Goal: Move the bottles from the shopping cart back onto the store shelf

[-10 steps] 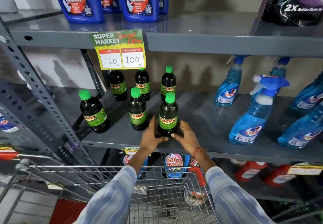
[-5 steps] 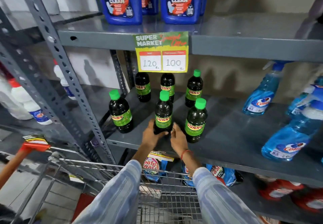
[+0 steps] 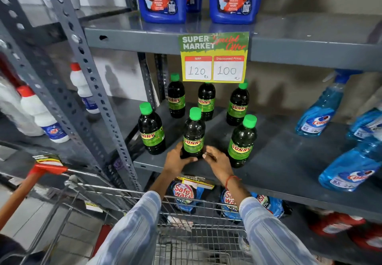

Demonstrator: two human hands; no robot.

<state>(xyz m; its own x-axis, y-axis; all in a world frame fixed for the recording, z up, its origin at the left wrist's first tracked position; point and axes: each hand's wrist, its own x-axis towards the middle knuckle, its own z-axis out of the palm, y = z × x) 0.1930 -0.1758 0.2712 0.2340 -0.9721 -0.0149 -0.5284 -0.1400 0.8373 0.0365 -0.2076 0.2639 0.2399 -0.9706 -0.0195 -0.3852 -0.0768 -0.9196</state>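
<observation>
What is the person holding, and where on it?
The front middle Sunny bottle, standing on the shelf: left hand grips its base; right hand touches the other side.

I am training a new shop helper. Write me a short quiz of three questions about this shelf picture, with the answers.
1. Which thing does the left hand hold? A) the front middle Sunny bottle B) a blue spray bottle C) a white bottle
2. True or false: six Sunny bottles stand upright on the middle shelf.
3. Fill in: the discounted price on the offer sign reads ___.
Key: 1 A; 2 true; 3 100.
</observation>
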